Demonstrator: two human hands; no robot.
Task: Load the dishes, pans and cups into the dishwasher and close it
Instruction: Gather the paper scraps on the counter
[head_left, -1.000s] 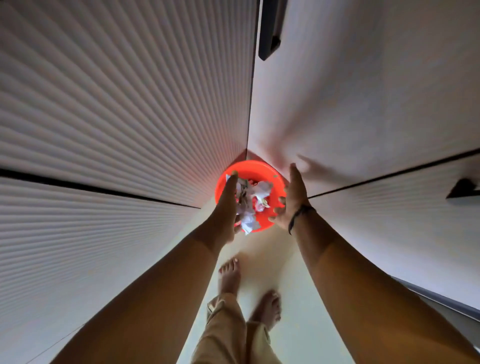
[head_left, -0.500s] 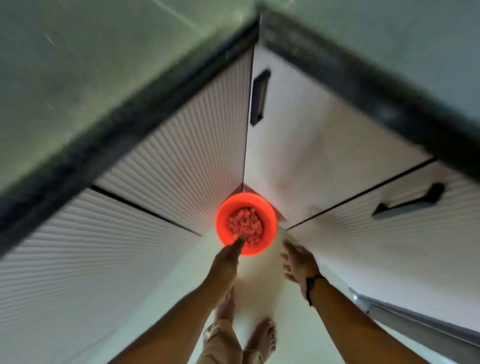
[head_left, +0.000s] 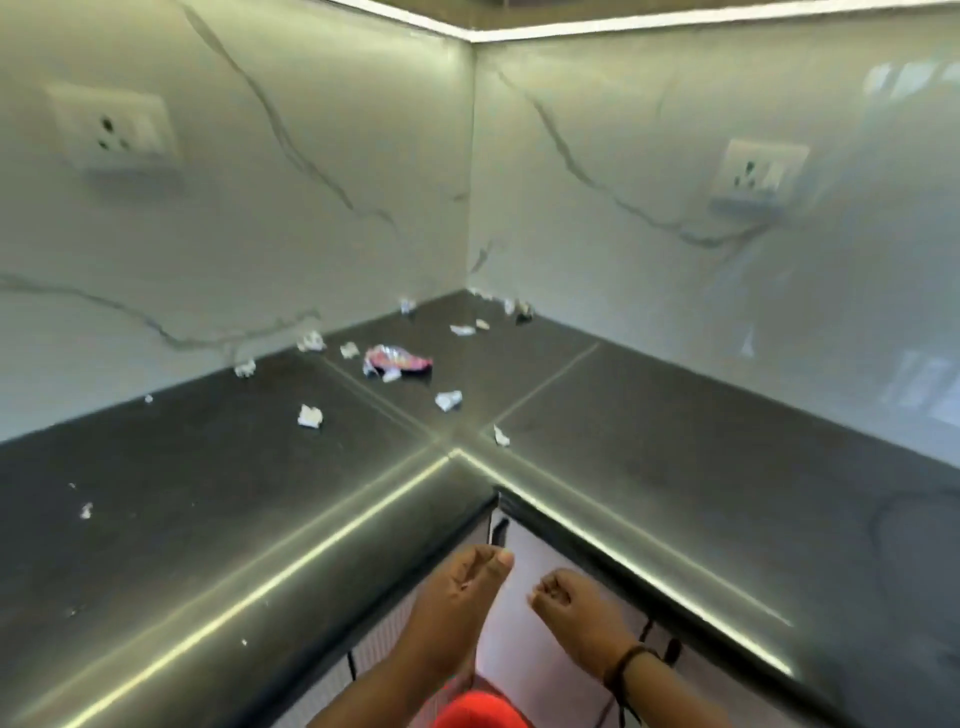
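Your left hand (head_left: 464, 581) is raised in front of the inner corner of the dark L-shaped surface (head_left: 675, 426), fingers loosely curled with the thumb up, gripping nothing. Your right hand (head_left: 566, 603) hangs beside it, apart from it, fingers curled in loosely and empty too; a dark band (head_left: 626, 662) circles that wrist. Below your forearms, at the bottom edge of the view, sits the red bin (head_left: 480, 713), only its top showing. No dishes, pans, cups or dishwasher appear in this view. Scattered over the corner of the surface lie crumpled white paper scraps (head_left: 310, 417) and a colourful wrapper (head_left: 397, 359). Marble-patterned walls rise behind, each with a white socket (head_left: 111, 132), the other socket (head_left: 761, 171) on the right.
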